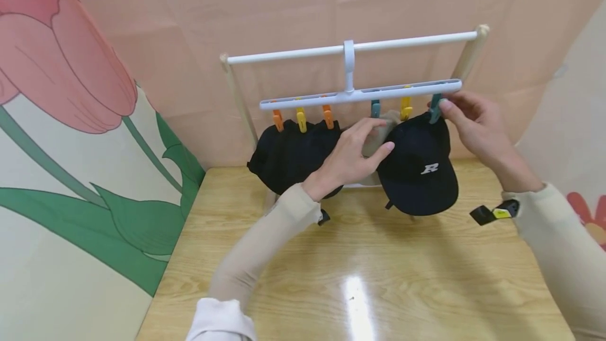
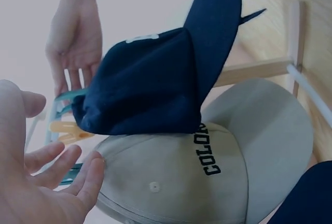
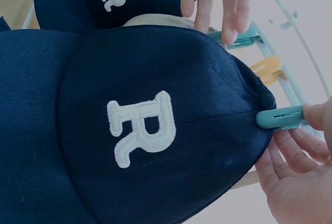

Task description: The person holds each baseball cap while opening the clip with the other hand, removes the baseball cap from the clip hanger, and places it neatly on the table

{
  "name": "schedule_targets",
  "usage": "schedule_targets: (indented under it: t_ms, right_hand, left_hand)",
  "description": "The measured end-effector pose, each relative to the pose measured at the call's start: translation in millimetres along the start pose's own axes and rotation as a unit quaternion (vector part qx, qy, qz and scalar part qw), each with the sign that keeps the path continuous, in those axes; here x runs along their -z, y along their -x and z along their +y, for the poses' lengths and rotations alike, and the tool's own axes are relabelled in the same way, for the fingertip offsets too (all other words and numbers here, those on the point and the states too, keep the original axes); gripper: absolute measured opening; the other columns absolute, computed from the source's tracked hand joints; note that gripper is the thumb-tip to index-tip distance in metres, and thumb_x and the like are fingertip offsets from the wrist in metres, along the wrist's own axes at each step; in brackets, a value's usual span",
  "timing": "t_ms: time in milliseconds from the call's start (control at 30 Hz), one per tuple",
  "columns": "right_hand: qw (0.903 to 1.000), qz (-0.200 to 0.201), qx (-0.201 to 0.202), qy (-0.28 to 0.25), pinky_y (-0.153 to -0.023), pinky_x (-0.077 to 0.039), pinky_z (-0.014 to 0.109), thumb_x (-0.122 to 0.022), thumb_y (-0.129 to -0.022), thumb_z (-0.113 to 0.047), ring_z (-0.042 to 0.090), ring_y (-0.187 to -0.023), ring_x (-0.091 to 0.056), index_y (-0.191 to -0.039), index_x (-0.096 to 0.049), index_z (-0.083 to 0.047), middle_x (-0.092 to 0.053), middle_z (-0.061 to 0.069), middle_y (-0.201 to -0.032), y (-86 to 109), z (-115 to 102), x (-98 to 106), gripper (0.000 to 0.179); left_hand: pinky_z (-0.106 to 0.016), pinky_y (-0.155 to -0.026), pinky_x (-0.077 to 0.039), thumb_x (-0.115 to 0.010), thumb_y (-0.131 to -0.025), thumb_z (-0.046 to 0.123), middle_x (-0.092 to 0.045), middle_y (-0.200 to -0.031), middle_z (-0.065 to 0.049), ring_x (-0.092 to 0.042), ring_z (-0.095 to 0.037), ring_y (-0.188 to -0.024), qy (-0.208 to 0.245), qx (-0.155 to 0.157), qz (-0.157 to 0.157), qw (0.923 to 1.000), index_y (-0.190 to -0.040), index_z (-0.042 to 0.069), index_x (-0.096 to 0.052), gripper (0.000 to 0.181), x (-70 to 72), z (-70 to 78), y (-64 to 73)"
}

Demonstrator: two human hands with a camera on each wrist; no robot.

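Observation:
A dark navy cap (image 1: 416, 167) with a white letter R hangs at the hanger's right end, brim downward. My right hand (image 1: 483, 125) pinches the teal clip (image 3: 282, 117) at this cap's crown, thumb on the clip's end and fingers behind. Behind the navy cap hangs a beige cap (image 2: 181, 177) with dark lettering, partly hidden in the head view. My left hand (image 1: 352, 154) is beside the beige cap, fingers loosely bent and holding nothing, near another teal clip (image 1: 375, 109). Another dark cap (image 1: 293, 157) hangs on the left, partly covered by my left hand.
The pale blue clip hanger (image 1: 307, 101) hooks over the white bar (image 1: 412, 41) of a wooden-sided rack. Orange clips (image 1: 327, 116) and a yellow clip (image 1: 301, 119) are on the left; another yellow clip (image 1: 405, 108) is on the right. A wood-grain table (image 1: 293, 278) lies beneath.

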State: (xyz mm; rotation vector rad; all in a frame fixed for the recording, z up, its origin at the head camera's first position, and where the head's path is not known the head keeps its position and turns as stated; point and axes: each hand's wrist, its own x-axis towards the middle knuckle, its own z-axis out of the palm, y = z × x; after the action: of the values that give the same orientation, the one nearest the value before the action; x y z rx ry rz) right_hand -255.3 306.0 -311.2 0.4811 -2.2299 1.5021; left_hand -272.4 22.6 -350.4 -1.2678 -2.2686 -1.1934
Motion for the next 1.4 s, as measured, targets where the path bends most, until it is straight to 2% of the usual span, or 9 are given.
schedule_targets:
  t_ms: [100, 300, 400, 567, 733, 900, 1067, 1300, 1400]
  right_hand:
    - [0.9999, -0.007, -0.004, -0.007, -0.095, -0.050, 0.008, -0.060, -0.109, -0.011, 0.004, -0.108, -0.068, -0.139, -0.065, 0.003, -0.078, -0.014, -0.114, -1.0, 1.3, -1.7, 0.033]
    - [0.9984, -0.013, 0.010, -0.054, -0.094, -0.052, 0.010, -0.060, -0.108, -0.006, 0.006, -0.105, -0.070, -0.135, -0.067, 0.005, -0.079, -0.007, -0.113, -3.4, 5.6, -2.1, 0.030]
    - [0.9982, -0.013, 0.018, -0.056, -0.094, -0.052, 0.011, -0.060, -0.108, -0.006, 0.006, -0.105, -0.071, -0.136, -0.068, 0.002, -0.079, -0.006, -0.113, -4.5, 6.5, -0.6, 0.030]
    - [0.9984, -0.010, 0.024, -0.049, -0.094, -0.052, 0.011, -0.060, -0.108, -0.004, 0.005, -0.105, -0.071, -0.137, -0.067, 0.004, -0.078, -0.008, -0.113, -3.7, 6.9, 2.1, 0.031]
    - [0.9971, -0.009, 0.024, -0.071, -0.094, -0.053, 0.011, -0.060, -0.107, -0.003, 0.006, -0.103, -0.071, -0.136, -0.065, 0.009, -0.079, -0.008, -0.111, -2.4, 5.9, 2.8, 0.031]
    - [0.9988, -0.008, 0.013, -0.047, -0.092, -0.053, 0.011, -0.061, -0.108, -0.005, 0.005, -0.104, -0.070, -0.136, -0.066, 0.007, -0.079, -0.010, -0.112, -1.2, 3.0, 2.3, 0.031]
    - [0.9999, -0.010, 0.002, -0.007, -0.092, -0.052, 0.009, -0.060, -0.109, -0.009, 0.004, -0.107, -0.068, -0.139, -0.066, 0.002, -0.078, -0.014, -0.114, 0.1, 0.6, 2.1, 0.032]
    - [0.9992, -0.007, 0.000, -0.040, -0.093, -0.053, 0.010, -0.061, -0.108, -0.007, 0.004, -0.106, -0.071, -0.135, -0.067, 0.004, -0.078, -0.010, -0.111, 1.5, 0.8, 1.4, 0.030]
    - [0.9993, -0.006, 0.003, -0.037, -0.094, -0.053, 0.010, -0.061, -0.108, -0.007, 0.004, -0.106, -0.071, -0.135, -0.068, 0.004, -0.078, -0.010, -0.111, 1.7, 0.8, 1.3, 0.029]
  left_hand:
    - [-0.021, -0.106, -0.049, -0.064, -0.108, 0.029, -0.058, -0.151, -0.012, -0.062, -0.023, -0.129, 0.005, 0.009, -0.006, 0.9999, -0.152, 0.003, -0.052, 0.052, -1.4, -2.7, -1.1]
    - [-0.019, -0.105, -0.048, -0.063, -0.108, 0.028, -0.058, -0.151, -0.012, -0.063, -0.023, -0.128, 0.019, 0.019, -0.010, 0.9996, -0.153, 0.002, -0.051, 0.053, -3.4, -3.3, -5.3]
    - [-0.018, -0.105, -0.049, -0.063, -0.108, 0.028, -0.059, -0.152, -0.012, -0.064, -0.022, -0.126, 0.020, 0.021, -0.011, 0.9995, -0.153, 0.002, -0.051, 0.054, -5.9, -2.2, -9.4]
    - [-0.017, -0.105, -0.049, -0.063, -0.108, 0.031, -0.059, -0.153, -0.010, -0.066, -0.019, -0.125, 0.009, 0.032, -0.023, 0.9992, -0.154, 0.003, -0.051, 0.055, -12.1, -0.2, -15.2]
    - [-0.018, -0.102, -0.051, -0.064, -0.107, 0.030, -0.062, -0.149, -0.010, -0.066, -0.018, -0.122, -0.011, 0.033, -0.020, 0.9992, -0.153, 0.004, -0.052, 0.054, -17.4, 1.8, -18.8]
    - [-0.020, -0.104, -0.050, -0.065, -0.106, 0.029, -0.065, -0.144, -0.012, -0.065, -0.019, -0.125, -0.018, 0.030, -0.007, 0.9994, -0.151, 0.002, -0.054, 0.053, -21.6, 3.1, -21.2]
    - [-0.018, -0.109, -0.047, -0.064, -0.107, 0.029, -0.063, -0.149, -0.012, -0.063, -0.019, -0.132, -0.005, 0.032, -0.005, 0.9995, -0.152, 0.002, -0.052, 0.054, -25.7, 4.8, -22.9]
    - [-0.017, -0.111, -0.046, -0.063, -0.107, 0.030, -0.062, -0.151, -0.012, -0.062, -0.017, -0.136, -0.005, 0.044, -0.003, 0.9990, -0.152, 0.003, -0.053, 0.053, -31.4, 8.9, -26.5]
    - [-0.014, -0.112, -0.043, -0.063, -0.107, 0.031, -0.062, -0.151, -0.011, -0.061, -0.016, -0.137, -0.009, 0.051, -0.003, 0.9986, -0.152, 0.004, -0.053, 0.053, -33.1, 10.1, -27.9]
